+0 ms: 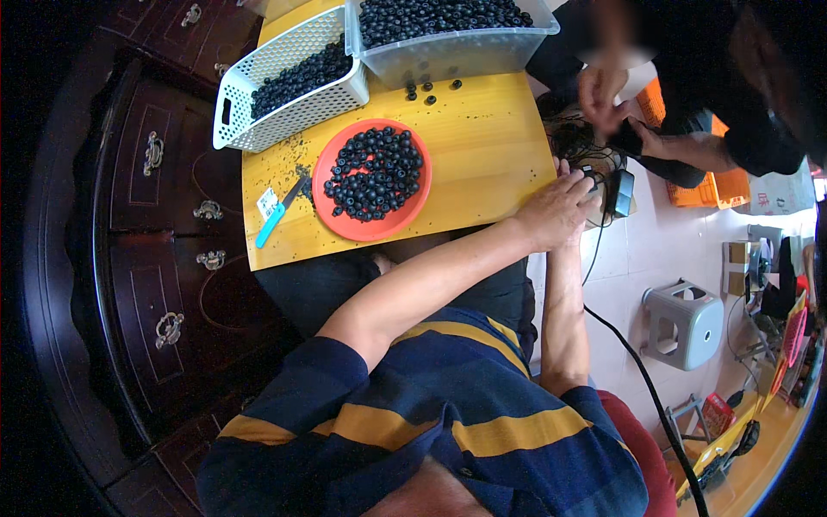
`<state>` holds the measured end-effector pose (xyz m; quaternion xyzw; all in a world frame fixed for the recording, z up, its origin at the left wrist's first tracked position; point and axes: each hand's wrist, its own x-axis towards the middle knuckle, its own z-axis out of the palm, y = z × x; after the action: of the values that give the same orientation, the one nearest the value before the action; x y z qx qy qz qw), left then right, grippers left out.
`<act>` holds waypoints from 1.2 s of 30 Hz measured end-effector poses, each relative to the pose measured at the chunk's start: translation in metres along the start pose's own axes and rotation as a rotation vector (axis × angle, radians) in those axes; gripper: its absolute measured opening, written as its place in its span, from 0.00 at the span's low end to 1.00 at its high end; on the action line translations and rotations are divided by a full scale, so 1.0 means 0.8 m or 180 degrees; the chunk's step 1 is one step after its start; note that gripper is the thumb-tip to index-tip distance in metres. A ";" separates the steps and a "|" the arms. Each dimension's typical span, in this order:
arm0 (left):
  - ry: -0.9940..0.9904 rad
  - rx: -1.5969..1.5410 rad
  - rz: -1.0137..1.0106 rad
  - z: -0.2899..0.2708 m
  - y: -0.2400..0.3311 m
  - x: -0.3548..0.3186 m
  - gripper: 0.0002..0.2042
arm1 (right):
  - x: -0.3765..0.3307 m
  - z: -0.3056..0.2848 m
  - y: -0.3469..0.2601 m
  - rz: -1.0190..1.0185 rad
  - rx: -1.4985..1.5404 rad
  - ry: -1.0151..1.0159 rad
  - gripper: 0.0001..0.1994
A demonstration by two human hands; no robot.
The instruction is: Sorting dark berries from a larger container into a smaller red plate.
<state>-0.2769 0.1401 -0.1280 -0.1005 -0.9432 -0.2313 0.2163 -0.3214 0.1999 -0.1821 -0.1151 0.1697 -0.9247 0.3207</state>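
Left hand [556,209] lies over right hand [575,228], both together beside table edge; fingers overlap, cannot tell if clamped. Black box [620,195] just right of them: probably light, stiff, smooth; better hold by sides. Thick black cable [642,362] may snag. Leftward, yellow table [482,146], red plate [379,231], turquoise-handled knife [270,226].

A dark reddish-brown wooden drawer cabinet [177,289], fitted with ornate metal pulls [153,153], is positioned along the left side, next to a yellow wood-topped table [491,146]. The floor [633,280] is surfaced with pale, glossy tiles, on which a light-grey plastic stool [710,319] with cut-out sides is placed to the right. A second wood-coloured tabletop [775,452] is located at the lower right, and the far right side is brightly lit.
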 end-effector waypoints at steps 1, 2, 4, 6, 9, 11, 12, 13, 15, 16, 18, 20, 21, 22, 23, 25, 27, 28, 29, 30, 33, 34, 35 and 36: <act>0.0107 -0.0069 0.0154 0.000 -0.001 0.001 0.19 | -0.002 0.000 0.001 -0.0058 -0.0029 -0.0045 0.25; 0.0113 -0.0057 0.0140 0.005 -0.004 -0.002 0.19 | 0.001 -0.001 0.001 -0.0104 -0.0051 -0.0101 0.25; 0.0039 -0.0120 0.0031 0.013 -0.006 -0.006 0.23 | -0.006 -0.002 0.001 -0.0183 -0.0094 -0.0224 0.25; -0.0235 -0.0136 0.0063 0.005 0.002 -0.002 0.22 | -0.025 -0.004 0.004 -0.0239 -0.0105 -0.0380 0.24; -0.0647 -0.0322 0.0157 -0.003 0.018 0.004 0.27 | -0.040 -0.007 -0.007 -0.0274 -0.0096 -0.0688 0.24; -0.0813 -0.0470 0.0187 0.005 0.029 0.003 0.33 | -0.045 -0.017 -0.031 -0.0326 -0.0113 -0.0891 0.24; -0.1084 -0.0548 0.0134 0.000 0.034 0.003 0.35 | -0.062 -0.012 -0.021 -0.0334 -0.0103 -0.1006 0.24; -0.1120 -0.0800 0.0184 0.000 0.040 0.002 0.36 | -0.061 -0.021 -0.036 -0.0363 -0.0120 -0.1111 0.24; -0.1033 -0.0820 0.0166 -0.004 0.049 -0.007 0.36 | -0.065 -0.024 -0.035 -0.0417 -0.0151 -0.1315 0.24; -0.0999 -0.0877 0.0179 -0.007 0.054 -0.012 0.36 | -0.066 -0.027 -0.046 -0.0385 -0.0152 -0.1371 0.24; -0.0723 -0.0806 0.0089 -0.040 0.062 -0.022 0.35 | -0.069 -0.043 -0.081 -0.0070 0.0243 -0.0474 0.22; -0.0011 -0.1079 0.0035 -0.075 0.064 -0.033 0.31 | -0.070 -0.058 -0.120 0.0252 0.0595 0.0440 0.20; 0.0341 -0.1145 0.0072 -0.096 0.061 -0.041 0.28 | -0.068 -0.059 -0.133 0.0384 0.0756 0.0914 0.19; 0.0682 -0.1034 0.0016 -0.118 0.060 -0.055 0.27 | -0.064 -0.062 -0.139 0.0520 0.0917 0.1389 0.18; 0.0667 -0.1033 -0.0079 -0.143 0.050 -0.075 0.26 | -0.052 0.031 -0.115 0.0401 0.0807 0.1553 0.14; 0.0619 -0.1098 -0.0263 -0.185 0.046 -0.109 0.24 | -0.033 0.086 -0.097 0.0500 0.0883 0.1318 0.14; 0.0629 -0.1032 -0.0580 -0.217 0.046 -0.150 0.22 | -0.018 0.133 -0.059 0.0862 0.0972 0.0897 0.15; 0.0671 -0.0947 -0.0727 -0.232 0.046 -0.171 0.21 | -0.009 0.145 -0.029 0.1094 0.1074 0.0593 0.17; 0.0840 -0.0918 -0.0910 -0.244 0.049 -0.193 0.19 | 0.000 0.177 0.004 0.1251 0.1196 0.1219 0.18; 0.1009 -0.0905 -0.1079 -0.254 0.054 -0.212 0.18 | 0.009 0.200 0.039 0.1551 0.1392 0.1311 0.20; 0.1365 -0.0876 -0.1479 -0.266 0.064 -0.268 0.15 | 0.049 0.260 0.135 0.2294 0.1573 0.1296 0.25; 0.1417 -0.0839 -0.1484 -0.272 0.069 -0.283 0.15 | 0.069 0.283 0.164 0.2391 0.1534 0.1273 0.26; 0.1460 -0.0893 -0.1687 -0.277 0.075 -0.298 0.15 | 0.088 0.315 0.192 0.2446 0.1330 0.1236 0.27; 0.1482 -0.0981 -0.1857 -0.282 0.079 -0.308 0.15 | 0.116 0.335 0.216 0.2448 0.1150 0.1107 0.27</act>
<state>0.0408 0.0649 -0.0351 0.1952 -0.8122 -0.4383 0.3319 -0.2109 -0.0501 0.0062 0.1709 0.0874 -0.7588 0.6223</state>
